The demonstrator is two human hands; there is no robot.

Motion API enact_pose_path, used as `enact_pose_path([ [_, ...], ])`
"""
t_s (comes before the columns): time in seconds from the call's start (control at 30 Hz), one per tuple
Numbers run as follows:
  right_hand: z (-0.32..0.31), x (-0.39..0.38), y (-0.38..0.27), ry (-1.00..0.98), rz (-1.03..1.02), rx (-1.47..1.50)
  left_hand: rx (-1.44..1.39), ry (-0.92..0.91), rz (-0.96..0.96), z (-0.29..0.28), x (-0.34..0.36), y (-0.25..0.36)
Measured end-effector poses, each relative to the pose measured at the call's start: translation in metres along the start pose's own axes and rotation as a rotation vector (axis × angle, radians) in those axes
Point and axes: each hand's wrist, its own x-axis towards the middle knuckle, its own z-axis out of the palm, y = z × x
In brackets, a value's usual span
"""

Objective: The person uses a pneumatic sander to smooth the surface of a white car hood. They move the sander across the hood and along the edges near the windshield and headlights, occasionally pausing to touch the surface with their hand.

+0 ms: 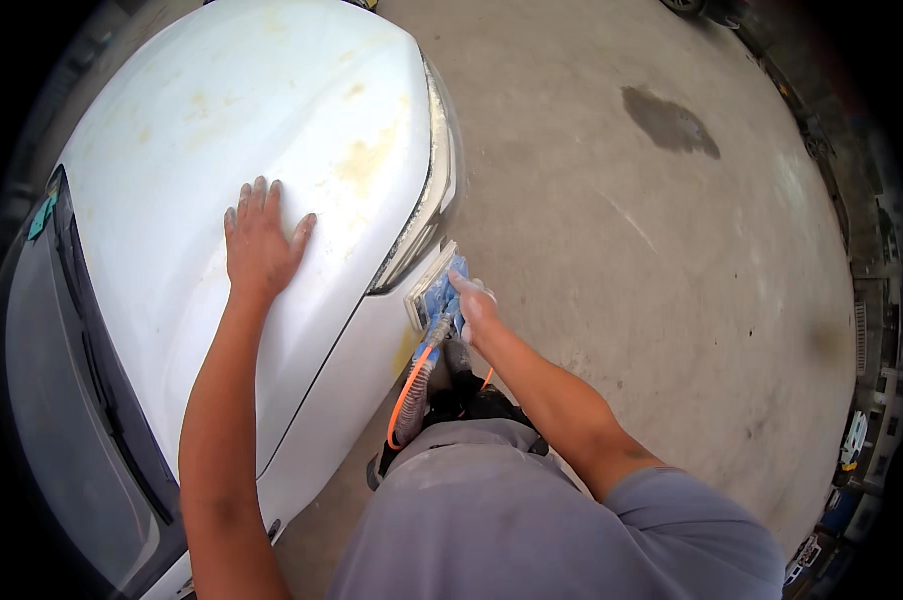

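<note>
A person in a grey shirt [492, 510] is standing beside the front corner of a white car, working with both bare hands. The left hand [262, 250] is lying palm down on the hood [212, 130], between its windshield edge and its headlight corner. Its fingers [274, 197] are spreading slightly, the thumb is pointing away from them, and pale dust is showing on the fingertips.

The right hand [477, 308] is gripping a blue sander [437, 300], with its thumb lying along the body; the other fingers are mostly hiding, so their exact hold cannot be told. The sander is sitting at the front end of the fender [342, 370], just below the rear corner of the headlight [439, 185]. Its flat pale pad [427, 280] is facing the white panel and appearing to touch it. A ribbed grey hose [415, 402] and a thin orange hose [409, 383] are trailing from the sander toward the person's legs.

Yellowish patches [367, 160] are showing on the hood, the largest near its headlight edge. A wiper [107, 390] is lying along the lower edge of the windshield [62, 400]. Beyond the car's front edge, a dark stain [670, 122] is marking the concrete floor [612, 300].
</note>
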Motion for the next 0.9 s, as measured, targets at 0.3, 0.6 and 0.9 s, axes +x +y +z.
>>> enact_pose_path([
  [0.3, -0.026, 0.029, 0.032, 0.142, -0.093, -0.084, -0.199, 0.227, 0.276, 0.033, 0.0, 0.033],
  [0.6, -0.06, -0.009, 0.083, 0.127, -0.102, -0.05, -0.677, -0.177, 0.117, 0.069, -0.275, 0.181],
  [0.9, -0.075, -0.154, 0.141, 0.219, -0.06, -0.298, -0.806, -0.781, -0.258, 0.1, -0.387, 0.141],
])
